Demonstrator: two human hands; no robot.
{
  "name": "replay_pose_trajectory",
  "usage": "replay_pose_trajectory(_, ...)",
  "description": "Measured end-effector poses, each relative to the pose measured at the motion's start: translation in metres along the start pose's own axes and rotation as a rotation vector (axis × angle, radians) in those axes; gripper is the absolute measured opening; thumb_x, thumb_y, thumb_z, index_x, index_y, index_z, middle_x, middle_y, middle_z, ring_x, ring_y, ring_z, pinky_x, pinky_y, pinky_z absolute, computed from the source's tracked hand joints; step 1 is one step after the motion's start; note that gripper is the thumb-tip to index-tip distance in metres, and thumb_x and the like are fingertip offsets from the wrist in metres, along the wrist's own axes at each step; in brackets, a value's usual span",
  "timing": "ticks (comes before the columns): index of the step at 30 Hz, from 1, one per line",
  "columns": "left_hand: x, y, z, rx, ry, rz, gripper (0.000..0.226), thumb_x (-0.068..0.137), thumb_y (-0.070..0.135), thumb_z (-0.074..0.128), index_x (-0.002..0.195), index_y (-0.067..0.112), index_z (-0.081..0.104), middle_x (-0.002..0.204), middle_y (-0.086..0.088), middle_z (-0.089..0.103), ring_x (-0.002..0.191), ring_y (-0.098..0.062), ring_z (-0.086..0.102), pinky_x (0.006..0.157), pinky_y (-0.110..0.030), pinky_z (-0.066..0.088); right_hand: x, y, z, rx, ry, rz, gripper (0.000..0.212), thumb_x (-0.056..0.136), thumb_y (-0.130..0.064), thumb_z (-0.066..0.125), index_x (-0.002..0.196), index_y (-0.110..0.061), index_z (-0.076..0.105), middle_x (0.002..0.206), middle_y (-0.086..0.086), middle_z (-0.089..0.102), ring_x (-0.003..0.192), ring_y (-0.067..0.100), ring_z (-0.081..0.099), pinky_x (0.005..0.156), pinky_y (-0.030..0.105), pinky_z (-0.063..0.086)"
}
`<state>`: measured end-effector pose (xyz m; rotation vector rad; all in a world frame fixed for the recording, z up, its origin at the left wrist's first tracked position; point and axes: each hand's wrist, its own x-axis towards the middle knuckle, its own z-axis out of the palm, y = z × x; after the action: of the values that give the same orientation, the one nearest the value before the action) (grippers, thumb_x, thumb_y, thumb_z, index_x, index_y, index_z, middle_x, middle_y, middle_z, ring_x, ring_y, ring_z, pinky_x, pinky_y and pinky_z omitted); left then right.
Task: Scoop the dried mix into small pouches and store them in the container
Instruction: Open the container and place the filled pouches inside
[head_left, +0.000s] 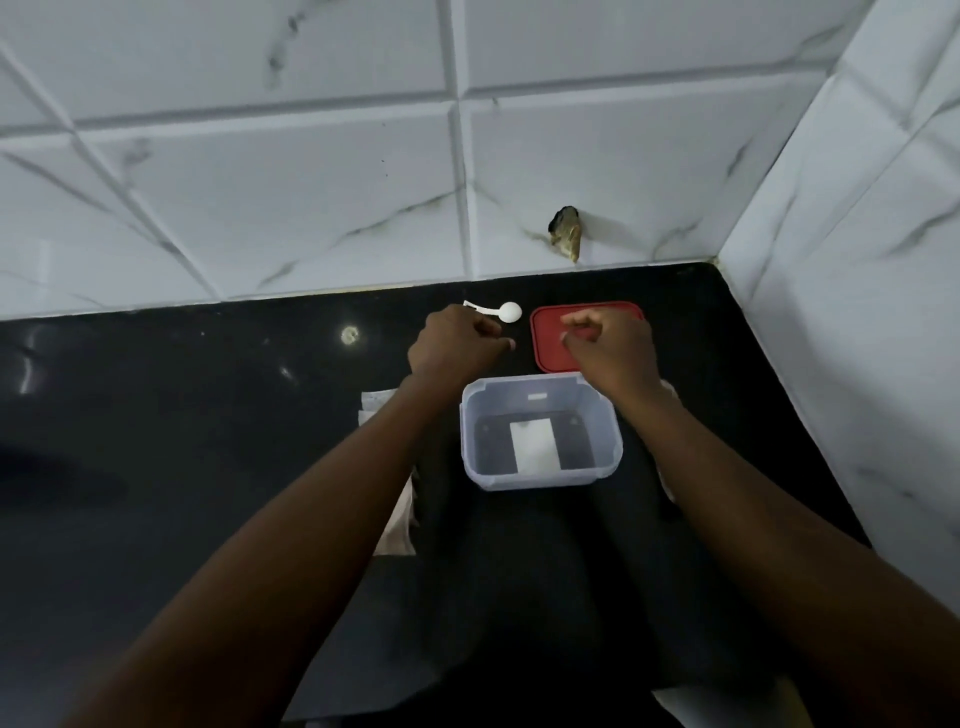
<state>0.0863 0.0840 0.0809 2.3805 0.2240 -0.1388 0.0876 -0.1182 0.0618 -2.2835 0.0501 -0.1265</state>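
Black stone counter (208, 415) tucked into a corner of white marble-look tiles (311, 182), that's my spot. Both my arms are stretched out over it.

My left hand (454, 343) is curled up, knuckles facing me, thumb tip poking toward the right. My right hand (615, 348) is curled the same way, fingertips bunched together. Honestly, from this angle I can't tell whether either one is pinching something small or just closed on nothing.

The white scoop (510, 313) lies flat on the counter just past my left hand, bowl pointing toward my right hand, and my knuckles cover part of its handle. The red lid (550, 332) lies flat under my right hand, which hides about half of it.

The clear container (608, 431) sits open just on my side of both hands, between my wrists, right up against the near edge of the lid. One white pouch (532, 447) lies flat on its bottom, roughly in the middle.

Some pale flat pouches or sheets (375, 410) stick out from under my left forearm. Beyond both hands, low on the wall, a tile has a broken hole (566, 231).
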Motion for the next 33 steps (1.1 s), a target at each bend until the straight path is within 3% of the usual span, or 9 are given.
replay_pose_trajectory(11, -0.073, -0.057, -0.018, -0.006, -0.056, -0.018, 0.02, 0.089, 0.037, 0.079, 0.106, 0.027, 0.076, 0.098, 0.01, 0.075, 0.086, -0.004, 0.069, 0.076, -0.028, 0.058, -0.083, -0.037, 0.031, 0.031, -0.077, -0.062, 0.023, 0.09, -0.017, 0.07, 0.111, -0.022, 0.078, 0.107, -0.011, 0.074, 0.095, 0.003, 0.063, 0.088, 0.025, 0.053)
replay_pose_trajectory(15, -0.09, -0.066, -0.005, 0.01, -0.086, 0.037, 0.025, 0.089, 0.036, 0.079, 0.111, 0.026, 0.075, 0.099, 0.01, 0.074, 0.088, -0.004, 0.069, 0.08, -0.029, 0.06, -0.101, -0.033, 0.038, -0.029, -0.097, -0.037, 0.024, 0.092, -0.017, 0.071, 0.115, -0.021, 0.076, 0.112, -0.01, 0.073, 0.093, 0.001, 0.059, 0.08, 0.013, 0.046)
replay_pose_trajectory(18, -0.095, -0.063, 0.004, 0.046, -0.077, 0.085, 0.026, 0.088, 0.038, 0.078, 0.113, 0.029, 0.075, 0.106, 0.011, 0.074, 0.09, -0.004, 0.068, 0.081, -0.032, 0.061, -0.11, -0.029, 0.035, -0.055, -0.074, -0.034, 0.023, 0.09, -0.016, 0.071, 0.112, -0.022, 0.076, 0.112, -0.01, 0.073, 0.089, 0.001, 0.059, 0.079, 0.015, 0.048)
replay_pose_trajectory(20, -0.096, -0.055, 0.009, 0.055, -0.06, 0.107, 0.024, 0.088, 0.038, 0.078, 0.111, 0.031, 0.075, 0.11, 0.012, 0.073, 0.091, -0.005, 0.067, 0.078, -0.03, 0.06, -0.115, -0.025, 0.027, -0.079, -0.046, -0.022, 0.023, 0.09, -0.016, 0.072, 0.112, -0.024, 0.075, 0.113, -0.011, 0.073, 0.09, 0.0, 0.058, 0.076, 0.009, 0.042)
replay_pose_trajectory(25, -0.092, -0.026, 0.026, 0.048, -0.088, 0.174, 0.027, 0.087, 0.039, 0.078, 0.112, 0.03, 0.075, 0.114, 0.01, 0.074, 0.095, -0.006, 0.069, 0.085, -0.035, 0.061, -0.12, -0.008, -0.001, -0.242, 0.016, 0.02, 0.03, 0.095, -0.021, 0.069, 0.124, -0.023, 0.07, 0.115, -0.009, 0.068, 0.093, -0.003, 0.052, 0.071, -0.003, 0.032)
replay_pose_trajectory(27, -0.091, -0.014, 0.035, 0.057, -0.111, 0.212, 0.032, 0.088, 0.039, 0.077, 0.118, 0.028, 0.074, 0.119, 0.009, 0.073, 0.103, -0.008, 0.069, 0.09, -0.034, 0.059, -0.12, 0.0, -0.011, -0.269, 0.032, 0.051, 0.035, 0.094, -0.021, 0.07, 0.129, -0.021, 0.067, 0.126, -0.001, 0.067, 0.11, 0.006, 0.058, 0.088, 0.002, 0.026)
replay_pose_trajectory(30, -0.089, 0.003, 0.048, 0.099, -0.122, 0.318, 0.04, 0.09, 0.042, 0.074, 0.126, 0.026, 0.072, 0.13, 0.009, 0.07, 0.117, -0.01, 0.065, 0.095, -0.03, 0.052, -0.119, 0.017, -0.023, -0.262, 0.051, 0.044, 0.037, 0.09, -0.023, 0.072, 0.127, -0.017, 0.068, 0.133, 0.005, 0.066, 0.124, 0.019, 0.059, 0.105, 0.025, 0.041)
replay_pose_trajectory(32, -0.087, 0.015, 0.057, 0.136, -0.146, 0.366, 0.042, 0.09, 0.041, 0.073, 0.13, 0.027, 0.07, 0.133, 0.007, 0.068, 0.12, -0.012, 0.063, 0.098, -0.029, 0.049, -0.118, 0.029, -0.032, -0.271, 0.082, 0.049, 0.036, 0.089, -0.024, 0.072, 0.124, -0.016, 0.07, 0.128, 0.005, 0.069, 0.117, 0.02, 0.064, 0.102, 0.038, 0.052)
replay_pose_trajectory(33, -0.085, 0.02, 0.063, 0.149, -0.161, 0.381, 0.042, 0.09, 0.041, 0.072, 0.13, 0.027, 0.069, 0.133, 0.005, 0.068, 0.121, -0.013, 0.063, 0.099, -0.031, 0.05, -0.118, 0.034, -0.038, -0.275, 0.096, 0.077, 0.035, 0.089, -0.022, 0.073, 0.123, -0.015, 0.071, 0.123, 0.006, 0.07, 0.112, 0.02, 0.066, 0.098, 0.038, 0.054)
